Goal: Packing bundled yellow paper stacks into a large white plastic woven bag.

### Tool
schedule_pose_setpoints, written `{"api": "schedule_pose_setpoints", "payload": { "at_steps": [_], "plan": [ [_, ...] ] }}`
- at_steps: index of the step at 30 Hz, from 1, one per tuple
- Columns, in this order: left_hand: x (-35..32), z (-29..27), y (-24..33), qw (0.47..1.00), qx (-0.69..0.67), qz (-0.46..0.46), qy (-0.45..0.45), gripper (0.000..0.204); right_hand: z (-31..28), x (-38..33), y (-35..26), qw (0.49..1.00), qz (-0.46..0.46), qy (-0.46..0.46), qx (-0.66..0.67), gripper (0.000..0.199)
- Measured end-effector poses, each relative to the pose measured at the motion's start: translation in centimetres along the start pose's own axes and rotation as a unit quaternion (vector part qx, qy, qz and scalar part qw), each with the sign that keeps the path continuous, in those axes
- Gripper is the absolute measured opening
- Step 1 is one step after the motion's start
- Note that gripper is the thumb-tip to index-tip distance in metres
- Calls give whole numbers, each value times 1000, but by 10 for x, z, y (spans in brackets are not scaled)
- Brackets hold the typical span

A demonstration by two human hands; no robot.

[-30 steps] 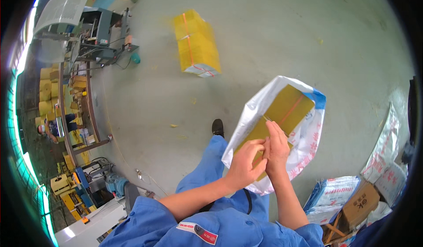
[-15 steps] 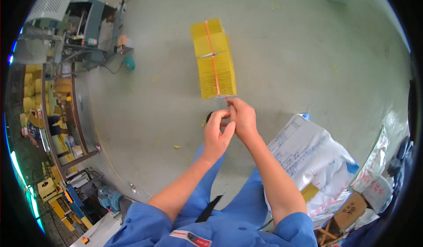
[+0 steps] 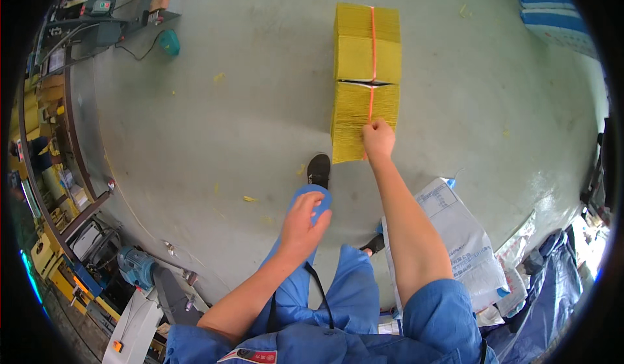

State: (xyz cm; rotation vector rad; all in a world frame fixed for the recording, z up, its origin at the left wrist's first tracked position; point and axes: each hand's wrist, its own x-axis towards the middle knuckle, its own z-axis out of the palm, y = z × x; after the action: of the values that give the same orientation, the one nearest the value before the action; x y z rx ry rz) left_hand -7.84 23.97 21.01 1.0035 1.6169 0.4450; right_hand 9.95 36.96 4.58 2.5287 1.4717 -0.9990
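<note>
Right hand pinching the orange strap of a yellow paper bundle on the floor; left hand spread, empty; white sack flat nearby.

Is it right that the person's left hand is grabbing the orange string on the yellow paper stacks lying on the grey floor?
Not quite. In the head view the right hand grips the orange string on the yellow paper stacks; the left hand hangs free over the knee.
</note>
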Motion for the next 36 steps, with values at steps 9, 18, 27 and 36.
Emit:
{"api": "schedule_pose_setpoints", "payload": {
  "at_steps": [9,18,27,36],
  "plan": [
    [-10,-19,31,993,87,58,53,46,-118,-173,12,802,103,-125,575,13],
    [-149,57,90,979,-143,45,-139,75,-244,-408,112,710,74,-76,696,6],
    [-309,204,126,945,-106,105,-289,69,-289,-554,282,768,-55,117,627,12],
    [-345,332,111,923,-154,-27,-350,50,-296,-559,406,746,-41,238,620,16]
  ]
}}
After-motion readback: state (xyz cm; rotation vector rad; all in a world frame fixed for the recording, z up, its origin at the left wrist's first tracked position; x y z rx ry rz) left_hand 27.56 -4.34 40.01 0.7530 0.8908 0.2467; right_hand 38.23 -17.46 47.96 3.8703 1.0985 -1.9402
